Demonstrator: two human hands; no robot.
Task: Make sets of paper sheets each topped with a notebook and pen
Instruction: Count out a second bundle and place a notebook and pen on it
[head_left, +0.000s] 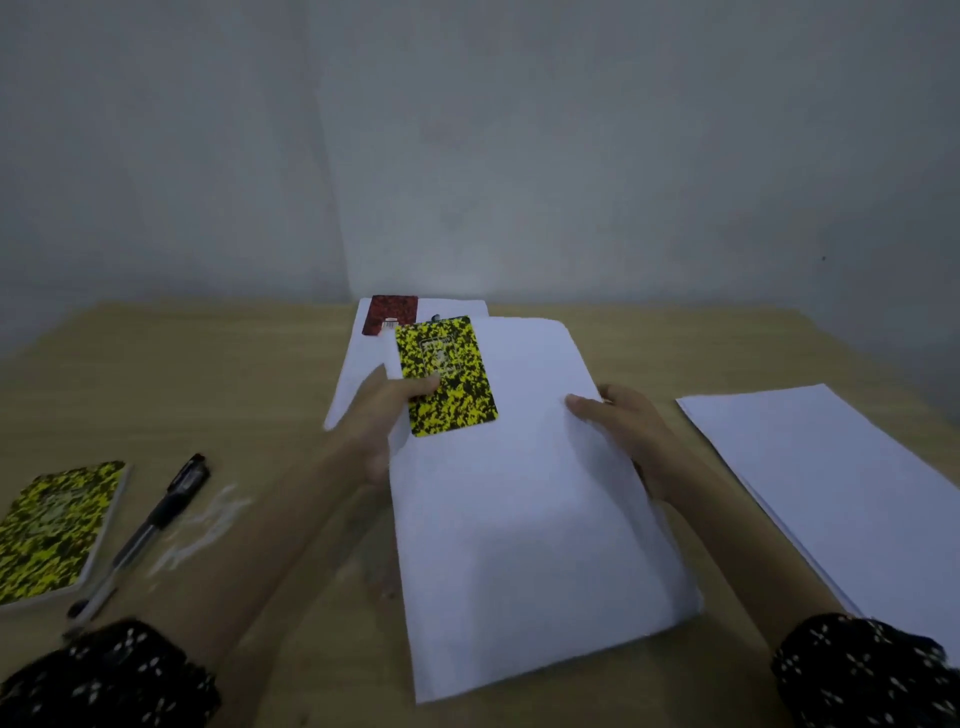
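Both hands hold the paper stack (524, 499); the left hand (382, 415) pins a yellow notebook (447, 376) on top. Lay it flat. The pen (150, 525) waits at nine o'clock.

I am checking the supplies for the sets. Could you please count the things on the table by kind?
Yellow notebooks: 2, one in the left hand on the held paper stack, at, one lying at the left
Red notebooks: 1
Black pens: 1 clearly visible
Paper stacks: 3, held, far, right
Total: 7
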